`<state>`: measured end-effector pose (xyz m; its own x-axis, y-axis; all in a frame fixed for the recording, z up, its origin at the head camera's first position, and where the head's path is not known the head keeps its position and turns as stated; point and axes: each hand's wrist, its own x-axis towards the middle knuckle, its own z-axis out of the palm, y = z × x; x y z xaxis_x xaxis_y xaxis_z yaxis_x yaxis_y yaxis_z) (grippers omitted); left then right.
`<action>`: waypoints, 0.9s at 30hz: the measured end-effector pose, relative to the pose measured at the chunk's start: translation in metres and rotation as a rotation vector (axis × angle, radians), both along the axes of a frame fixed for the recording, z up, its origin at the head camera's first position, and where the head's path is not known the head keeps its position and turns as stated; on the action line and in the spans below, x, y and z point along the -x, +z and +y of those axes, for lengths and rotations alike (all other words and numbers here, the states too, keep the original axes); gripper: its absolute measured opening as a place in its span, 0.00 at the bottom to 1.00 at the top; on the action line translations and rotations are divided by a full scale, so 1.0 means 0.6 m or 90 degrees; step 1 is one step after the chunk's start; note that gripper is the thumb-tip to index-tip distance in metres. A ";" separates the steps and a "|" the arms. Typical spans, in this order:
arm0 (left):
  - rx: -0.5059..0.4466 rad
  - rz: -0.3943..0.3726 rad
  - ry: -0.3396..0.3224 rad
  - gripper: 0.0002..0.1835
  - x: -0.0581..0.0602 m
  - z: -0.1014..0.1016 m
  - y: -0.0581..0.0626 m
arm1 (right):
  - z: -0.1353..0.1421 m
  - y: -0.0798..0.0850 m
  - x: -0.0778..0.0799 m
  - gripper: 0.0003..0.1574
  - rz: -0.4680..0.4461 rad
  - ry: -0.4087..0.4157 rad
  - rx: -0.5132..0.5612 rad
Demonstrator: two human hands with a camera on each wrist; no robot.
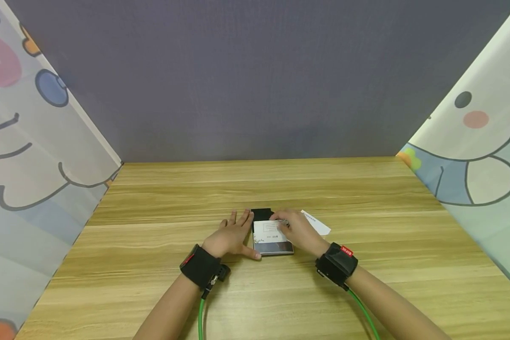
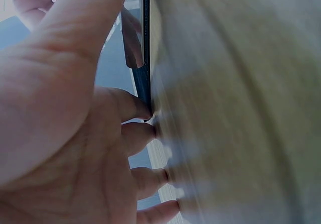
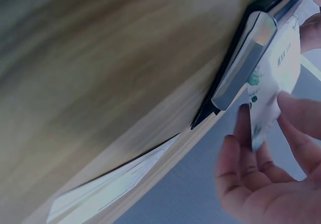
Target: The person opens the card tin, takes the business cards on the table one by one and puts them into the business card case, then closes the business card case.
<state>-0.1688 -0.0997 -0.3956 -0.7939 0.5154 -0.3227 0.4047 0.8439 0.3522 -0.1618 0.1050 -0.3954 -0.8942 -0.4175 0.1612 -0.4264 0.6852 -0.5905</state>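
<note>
A white business card (image 1: 264,232) with printed text and a green floral corner lies over a card case (image 1: 274,248) with a shiny metallic face. My right hand (image 1: 299,231) pinches the card between thumb and fingers; in the right wrist view the card (image 3: 276,73) stands tilted above the silver-edged case (image 3: 246,68). The case's black part (image 1: 261,214) shows beyond the card. On the left, my left hand (image 1: 229,238) spreads its straight fingers on the table, with index fingertip and thumb tip right at the case's edge.
Another white card or paper (image 1: 316,223) with printed text lies on the wooden table (image 1: 153,236), just right of the case. A dark grey panel (image 1: 259,85) rises behind the table, and cartoon-printed panels (image 1: 471,156) flank it. Green cables (image 1: 363,314) trail from both wrist cameras.
</note>
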 end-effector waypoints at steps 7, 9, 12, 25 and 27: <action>0.001 0.001 -0.002 0.62 0.000 0.000 -0.001 | 0.002 -0.004 -0.004 0.21 -0.019 0.025 -0.061; 0.001 0.001 -0.002 0.62 0.000 0.000 -0.001 | 0.002 -0.004 -0.005 0.22 -0.025 0.027 -0.070; 0.001 0.001 -0.002 0.62 0.000 0.000 -0.001 | 0.002 -0.004 -0.006 0.22 -0.028 0.030 -0.079; -0.005 0.009 -0.009 0.61 -0.001 -0.001 -0.001 | 0.004 -0.006 -0.010 0.19 -0.018 0.057 -0.128; -0.005 0.009 -0.009 0.61 -0.001 -0.001 0.000 | 0.004 -0.006 -0.012 0.18 -0.017 0.062 -0.128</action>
<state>-0.1681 -0.1005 -0.3958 -0.7907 0.5295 -0.3073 0.4219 0.8350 0.3531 -0.1547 0.1071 -0.3987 -0.8509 -0.5235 0.0429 -0.4824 0.7466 -0.4581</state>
